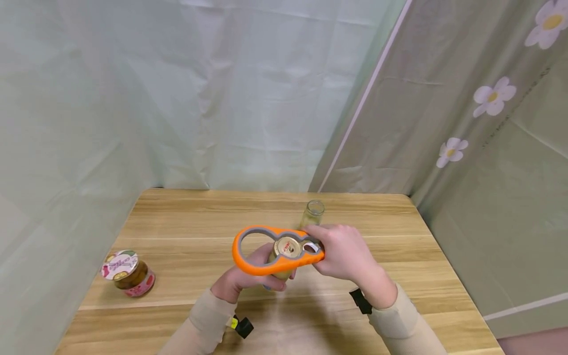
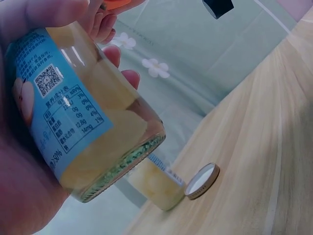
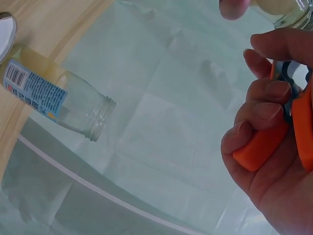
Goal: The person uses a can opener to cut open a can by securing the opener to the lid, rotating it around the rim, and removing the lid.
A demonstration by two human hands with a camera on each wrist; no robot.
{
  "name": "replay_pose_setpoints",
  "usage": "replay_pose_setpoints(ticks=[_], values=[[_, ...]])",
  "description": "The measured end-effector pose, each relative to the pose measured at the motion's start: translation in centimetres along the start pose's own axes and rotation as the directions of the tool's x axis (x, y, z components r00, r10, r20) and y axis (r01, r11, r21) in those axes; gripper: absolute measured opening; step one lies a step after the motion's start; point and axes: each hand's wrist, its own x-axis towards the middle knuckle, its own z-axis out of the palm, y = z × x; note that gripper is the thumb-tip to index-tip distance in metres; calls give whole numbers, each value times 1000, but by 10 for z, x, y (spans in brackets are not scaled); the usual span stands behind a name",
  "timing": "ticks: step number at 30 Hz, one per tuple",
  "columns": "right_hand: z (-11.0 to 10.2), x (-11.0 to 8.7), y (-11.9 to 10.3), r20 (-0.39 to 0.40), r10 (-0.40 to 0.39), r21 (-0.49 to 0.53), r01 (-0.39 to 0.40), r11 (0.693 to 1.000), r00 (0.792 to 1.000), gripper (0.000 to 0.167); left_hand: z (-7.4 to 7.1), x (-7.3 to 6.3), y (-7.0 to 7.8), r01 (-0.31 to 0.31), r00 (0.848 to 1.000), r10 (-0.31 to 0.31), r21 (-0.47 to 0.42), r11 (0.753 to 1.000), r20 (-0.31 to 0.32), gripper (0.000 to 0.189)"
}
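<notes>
Left hand (image 1: 246, 280) is grasping the jar (image 2: 107, 98), fingers wrapping round the glass, holding it up over the table (image 1: 390, 236). Right hand (image 1: 348, 251) is clenching the narrow end of the opener (image 1: 253, 269). The jar's gold lid (image 1: 287, 247) is sitting inside the opener's middle hole; can't tell how tightly it's fitting. Step in hand is looking like lid loosening: the next move is calling for a steady left hold, opener staying level on the rim, right wrist giving the turn. The opener is showing smooth orange outside, grey notched lining, round holes of differing size. The jar is showing clear glass, blue label, stippled base edge, pale chunks inside. A lidless jar (image 3: 58, 93) with threaded neck is standing beyond the hands, a loose lid (image 2: 202, 181) lying just beside its base. A squat jar (image 1: 133, 276), pink-labelled, is standing well apart at left.
</notes>
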Motion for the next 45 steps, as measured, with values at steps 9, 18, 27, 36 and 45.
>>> replay_pose_setpoints(ticks=[9,18,27,36,45], values=[[1,-1,1,-33,44,31,-43,999,999,41,2,0,2,124,992,-123,28,992,-39,66],[1,-7,6,-50,143,68,-139,988,988,39,4,1,1,106,992,-101,68,992,-77,63],[-5,-9,10,-103,208,136,-194,972,973,35,4,2,0,122,986,-121,-3,993,-117,47],[-8,-11,13,-158,249,143,-227,963,956,36,3,4,-1,150,974,-157,-53,987,-163,47],[-9,-14,14,-161,277,164,-251,954,947,33,1,2,-6,136,968,-126,29,990,-218,54]])
